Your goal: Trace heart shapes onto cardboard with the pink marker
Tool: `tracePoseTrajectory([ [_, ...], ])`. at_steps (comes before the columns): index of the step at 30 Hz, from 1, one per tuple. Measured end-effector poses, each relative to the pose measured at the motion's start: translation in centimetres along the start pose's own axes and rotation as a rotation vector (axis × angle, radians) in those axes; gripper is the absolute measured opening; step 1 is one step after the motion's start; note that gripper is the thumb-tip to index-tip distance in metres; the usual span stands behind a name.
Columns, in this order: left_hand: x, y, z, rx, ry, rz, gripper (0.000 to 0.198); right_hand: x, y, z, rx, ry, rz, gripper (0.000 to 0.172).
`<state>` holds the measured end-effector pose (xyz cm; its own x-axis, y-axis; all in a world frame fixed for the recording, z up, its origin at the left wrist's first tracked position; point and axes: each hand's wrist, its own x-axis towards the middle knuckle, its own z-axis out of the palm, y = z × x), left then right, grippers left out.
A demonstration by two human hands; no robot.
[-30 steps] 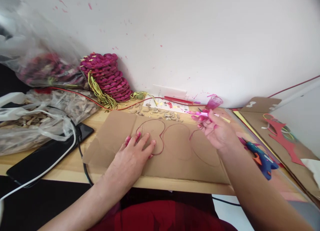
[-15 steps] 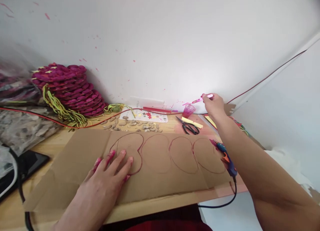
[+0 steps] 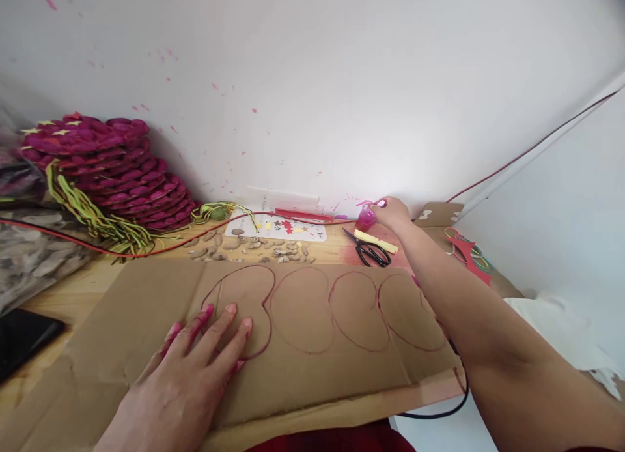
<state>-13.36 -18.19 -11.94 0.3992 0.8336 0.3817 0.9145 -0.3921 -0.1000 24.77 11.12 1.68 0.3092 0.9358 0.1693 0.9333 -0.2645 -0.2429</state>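
Fingers spread, my left hand lies flat on a large cardboard sheet, over the left of several drawn rounded outlines. Its fingertips carry pink stains. At the back of the table, my right hand is closed at the rim of a small clear cup of pink liquid. A slim white, pink-stained stick shows at its fingers; its lower end is hidden at the cup. Black-handled scissors and a yellow strip lie just in front of the cup.
A stack of magenta-painted pieces with yellow-green tassels leans at the left wall. Loose peanuts and a card with small stars lie behind the cardboard. A red cable crosses the table; a black phone-like slab sits left.
My right hand has moved left and down with the white stick, bringing it to the cup. My left hand stays flat on the cardboard. The view has shifted slightly; my right forearm covers the blue corded tool.
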Motion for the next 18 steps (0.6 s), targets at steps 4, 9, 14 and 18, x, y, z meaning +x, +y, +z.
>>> tracePoseTrajectory([
  [4, -0.1, -0.3, -0.1, 0.013, -0.014, 0.022, 0.051, -0.1, 0.1, -0.1, -0.030, -0.009, 0.000, 0.034],
  [9, -0.4, -1.1, 0.0, 0.024, -0.052, 0.080, 0.053, -0.2, -0.3, -0.8, -0.058, -0.023, -0.025, 0.029],
  [14, -0.4, -1.2, 0.3, 0.020, -0.048, 0.073, 0.052, -0.4, -0.7, -1.1, -0.072, -0.067, -0.030, 0.030],
  [18, -0.5, -1.0, 0.2, -0.003, -0.053, 0.059, 0.053, -0.4, -0.8, -1.1, -0.072, -0.052, -0.013, 0.030],
])
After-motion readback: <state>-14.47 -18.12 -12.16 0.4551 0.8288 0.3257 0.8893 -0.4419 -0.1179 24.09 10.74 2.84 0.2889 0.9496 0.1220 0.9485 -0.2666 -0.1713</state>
